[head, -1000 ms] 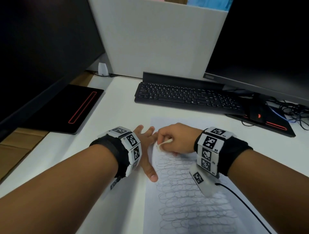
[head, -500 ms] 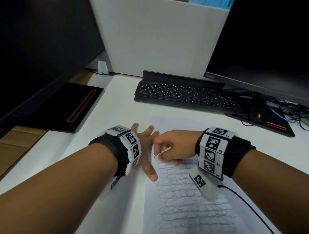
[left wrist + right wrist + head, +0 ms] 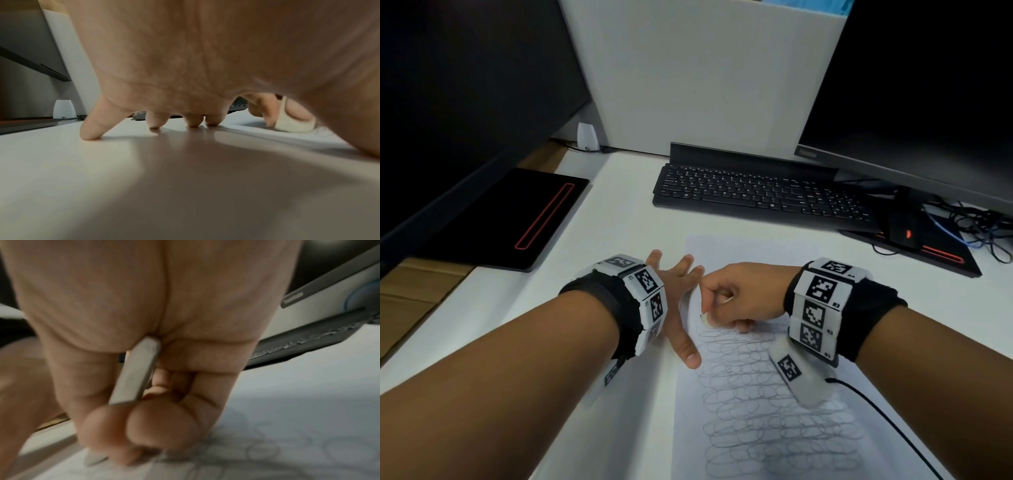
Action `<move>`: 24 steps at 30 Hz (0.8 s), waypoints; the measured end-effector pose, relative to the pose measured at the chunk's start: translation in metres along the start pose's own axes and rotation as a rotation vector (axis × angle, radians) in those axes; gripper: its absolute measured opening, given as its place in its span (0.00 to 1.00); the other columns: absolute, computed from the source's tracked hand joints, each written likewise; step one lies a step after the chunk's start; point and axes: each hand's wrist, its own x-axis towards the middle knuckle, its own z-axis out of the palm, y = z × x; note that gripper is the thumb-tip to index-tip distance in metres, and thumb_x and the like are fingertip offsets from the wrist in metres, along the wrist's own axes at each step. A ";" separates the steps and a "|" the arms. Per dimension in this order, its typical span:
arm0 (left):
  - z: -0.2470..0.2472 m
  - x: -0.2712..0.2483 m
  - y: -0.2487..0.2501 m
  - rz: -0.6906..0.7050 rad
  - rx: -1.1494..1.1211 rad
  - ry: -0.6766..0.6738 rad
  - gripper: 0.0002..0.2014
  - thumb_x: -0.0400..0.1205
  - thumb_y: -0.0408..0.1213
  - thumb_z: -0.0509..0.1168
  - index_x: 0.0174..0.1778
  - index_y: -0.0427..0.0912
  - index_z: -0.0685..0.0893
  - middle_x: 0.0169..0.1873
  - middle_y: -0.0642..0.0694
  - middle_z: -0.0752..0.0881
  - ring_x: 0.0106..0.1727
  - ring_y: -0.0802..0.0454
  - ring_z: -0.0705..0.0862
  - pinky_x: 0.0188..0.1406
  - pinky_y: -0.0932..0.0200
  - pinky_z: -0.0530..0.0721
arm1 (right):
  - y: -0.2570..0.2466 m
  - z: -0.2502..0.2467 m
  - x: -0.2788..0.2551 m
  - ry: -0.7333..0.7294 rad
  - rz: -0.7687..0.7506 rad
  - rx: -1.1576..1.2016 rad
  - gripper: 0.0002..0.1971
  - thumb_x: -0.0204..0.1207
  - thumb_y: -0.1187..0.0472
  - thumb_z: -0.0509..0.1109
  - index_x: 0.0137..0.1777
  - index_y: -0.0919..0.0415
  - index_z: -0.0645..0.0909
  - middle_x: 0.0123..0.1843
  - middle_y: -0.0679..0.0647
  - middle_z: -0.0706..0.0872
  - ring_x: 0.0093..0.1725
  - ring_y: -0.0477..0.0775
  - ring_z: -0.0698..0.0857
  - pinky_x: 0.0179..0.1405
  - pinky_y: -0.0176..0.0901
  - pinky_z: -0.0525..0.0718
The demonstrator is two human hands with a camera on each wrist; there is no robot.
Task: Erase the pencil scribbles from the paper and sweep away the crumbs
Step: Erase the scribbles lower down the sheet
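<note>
A white sheet of paper (image 3: 763,253) lies on the desk in front of me, covered from its middle down with looping pencil scribbles (image 3: 767,404). My right hand (image 3: 736,298) pinches a flat white eraser (image 3: 704,318) between thumb and fingers, its lower end pressed on the top row of scribbles near the sheet's left edge. The eraser (image 3: 135,374) runs up across the palm in the right wrist view, and the eraser (image 3: 292,123) also shows beyond my left fingers. My left hand (image 3: 678,301) lies spread, fingertips (image 3: 90,133) on the desk, thumb on the paper's left edge.
A black keyboard (image 3: 760,195) lies just behind the paper. Dark monitors stand at left (image 3: 465,102) and right (image 3: 928,85), with a white box (image 3: 698,75) between them. A black pad with a red stripe (image 3: 517,219) is at left, cables (image 3: 969,222) at far right.
My right hand has slid the eraser down and toward me along the paper's left side, from above the scribbles onto their top row. The left hand has stayed pressed in place.
</note>
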 end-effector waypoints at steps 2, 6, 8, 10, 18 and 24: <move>-0.001 -0.001 0.001 -0.003 0.010 -0.001 0.69 0.63 0.68 0.77 0.83 0.59 0.30 0.83 0.57 0.30 0.81 0.33 0.26 0.78 0.27 0.43 | 0.002 -0.003 0.000 0.022 0.027 0.021 0.03 0.80 0.63 0.71 0.51 0.60 0.82 0.36 0.58 0.85 0.30 0.50 0.83 0.34 0.41 0.85; -0.002 -0.003 0.002 -0.008 0.001 -0.010 0.68 0.63 0.68 0.77 0.83 0.60 0.30 0.83 0.57 0.30 0.81 0.33 0.26 0.77 0.26 0.43 | 0.003 -0.005 0.003 0.105 0.023 -0.081 0.03 0.80 0.62 0.69 0.51 0.60 0.81 0.35 0.55 0.87 0.31 0.50 0.83 0.39 0.42 0.85; -0.001 -0.002 0.002 -0.008 0.006 -0.010 0.69 0.62 0.68 0.77 0.83 0.60 0.30 0.83 0.57 0.30 0.81 0.33 0.26 0.78 0.26 0.42 | -0.001 0.000 0.001 -0.004 0.012 -0.116 0.03 0.78 0.61 0.70 0.49 0.57 0.80 0.34 0.50 0.86 0.30 0.49 0.83 0.40 0.43 0.84; -0.001 -0.003 0.002 -0.005 0.017 -0.006 0.68 0.63 0.67 0.77 0.83 0.58 0.30 0.83 0.57 0.30 0.81 0.34 0.26 0.78 0.28 0.41 | -0.003 -0.002 0.001 -0.040 0.036 -0.097 0.03 0.78 0.61 0.71 0.50 0.57 0.82 0.34 0.50 0.87 0.30 0.49 0.83 0.40 0.44 0.84; -0.001 -0.002 0.002 -0.008 0.020 -0.005 0.68 0.63 0.68 0.76 0.84 0.59 0.30 0.84 0.56 0.31 0.81 0.32 0.27 0.78 0.26 0.43 | -0.003 0.001 0.001 0.021 0.003 -0.158 0.08 0.79 0.54 0.73 0.41 0.55 0.81 0.32 0.52 0.87 0.31 0.53 0.86 0.44 0.48 0.87; -0.002 -0.002 0.002 -0.005 0.010 0.002 0.68 0.63 0.68 0.77 0.83 0.61 0.31 0.84 0.56 0.31 0.82 0.33 0.27 0.78 0.26 0.44 | -0.005 -0.003 0.004 0.091 -0.030 -0.246 0.04 0.79 0.56 0.72 0.46 0.55 0.84 0.41 0.49 0.91 0.39 0.48 0.89 0.46 0.41 0.86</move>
